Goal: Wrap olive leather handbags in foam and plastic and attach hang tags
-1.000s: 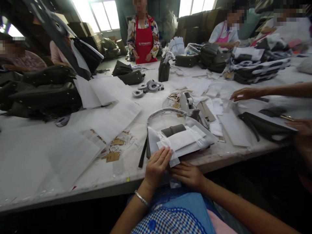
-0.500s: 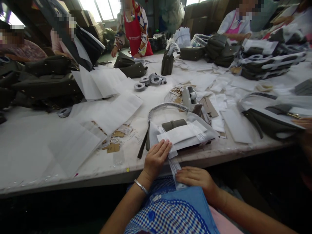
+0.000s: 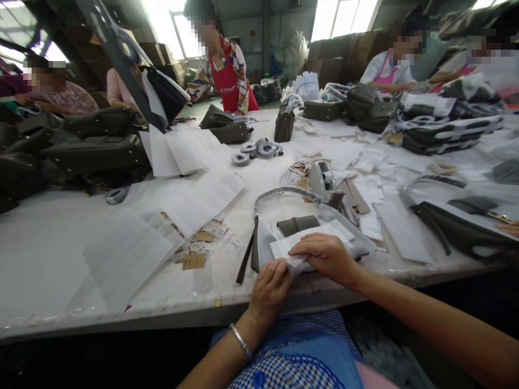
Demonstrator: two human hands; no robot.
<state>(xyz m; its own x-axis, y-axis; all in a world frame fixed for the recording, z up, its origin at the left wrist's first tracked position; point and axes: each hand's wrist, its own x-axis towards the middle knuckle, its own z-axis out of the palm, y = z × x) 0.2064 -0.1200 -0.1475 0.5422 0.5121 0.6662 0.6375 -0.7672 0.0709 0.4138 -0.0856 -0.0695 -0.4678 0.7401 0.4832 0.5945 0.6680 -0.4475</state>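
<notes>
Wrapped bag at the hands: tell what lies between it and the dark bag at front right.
In the head view, a white sheet lies between the wrapped bag and the dark bag, with smaller white pieces beside it.

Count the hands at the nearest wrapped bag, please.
2: the left hand at the bag's near edge, the right hand over its white strip. No others show there.

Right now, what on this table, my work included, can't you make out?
Head view, wrapped bag: part of its lower front, hidden by your right hand.
Head view, left hand: whether it pinches or only presses; its own back hides the underside.
Head view, brown tag: any print, too small.
Head view, co-worker's hand: cut off by the right edge.
</notes>
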